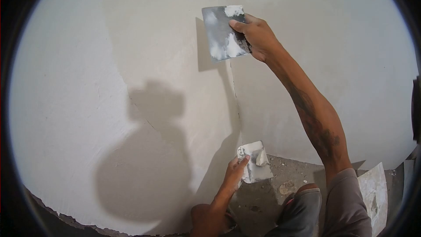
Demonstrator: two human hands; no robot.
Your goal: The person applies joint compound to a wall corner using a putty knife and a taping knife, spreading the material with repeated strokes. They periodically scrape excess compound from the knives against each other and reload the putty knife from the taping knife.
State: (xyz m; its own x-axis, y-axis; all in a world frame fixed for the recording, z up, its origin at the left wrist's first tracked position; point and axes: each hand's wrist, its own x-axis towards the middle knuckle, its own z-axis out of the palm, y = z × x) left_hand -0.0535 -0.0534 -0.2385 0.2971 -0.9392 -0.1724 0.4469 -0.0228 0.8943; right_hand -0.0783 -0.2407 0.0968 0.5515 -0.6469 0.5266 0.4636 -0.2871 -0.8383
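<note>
Pale plastered wall [144,39] with a corner seam [237,105]. High on the seam, the right hand [258,35] has its grip closed on a wide blade [221,33]. Low beside the seam, the left hand [234,173] clasps a plaster-laden scraper [258,166].

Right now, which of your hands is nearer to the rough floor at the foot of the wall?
Left. The left hand holds a small putty-loaded scraper low, by the floor; the right hand is raised high, pressing a wide blade to the wall.
</note>
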